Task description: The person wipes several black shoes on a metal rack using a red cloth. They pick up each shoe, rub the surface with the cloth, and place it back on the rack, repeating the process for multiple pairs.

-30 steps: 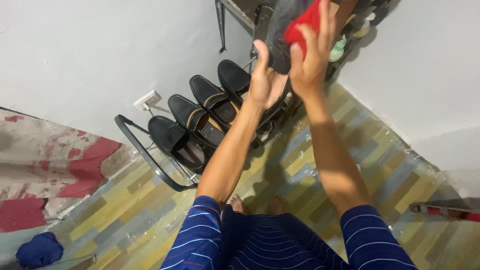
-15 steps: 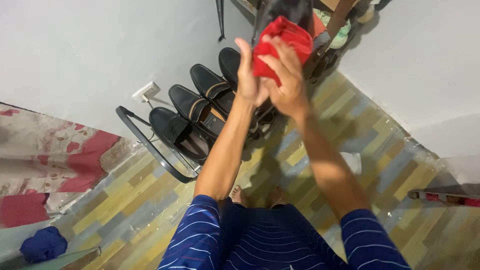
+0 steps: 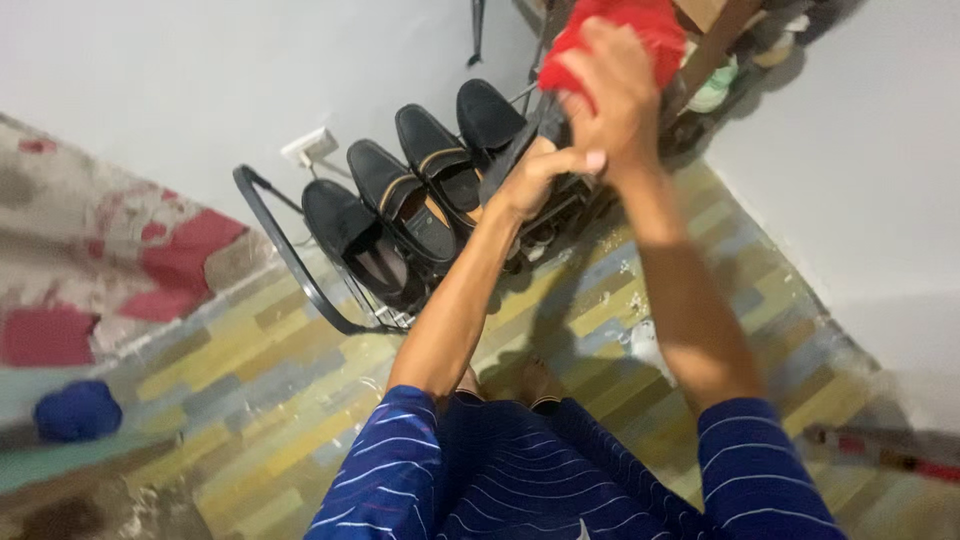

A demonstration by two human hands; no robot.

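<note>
The right hand (image 3: pixel 615 95) is closed around a red cloth (image 3: pixel 625 30), which it presses on a dark shoe (image 3: pixel 535 150) held up in the air. The left hand (image 3: pixel 540 175) grips this shoe from below, fingers wrapped on its lower part. Both hands are raised above the shoe rack (image 3: pixel 300 270), a black metal frame that stands against the white wall (image 3: pixel 180 90). On the rack lie four black loafers (image 3: pixel 400 215) side by side, toes toward the wall. A white wall socket (image 3: pixel 308 148) sits just behind the rack. A blue bundle (image 3: pixel 78 410) lies well apart from the rack, on the striped floor (image 3: pixel 250 390).
</note>
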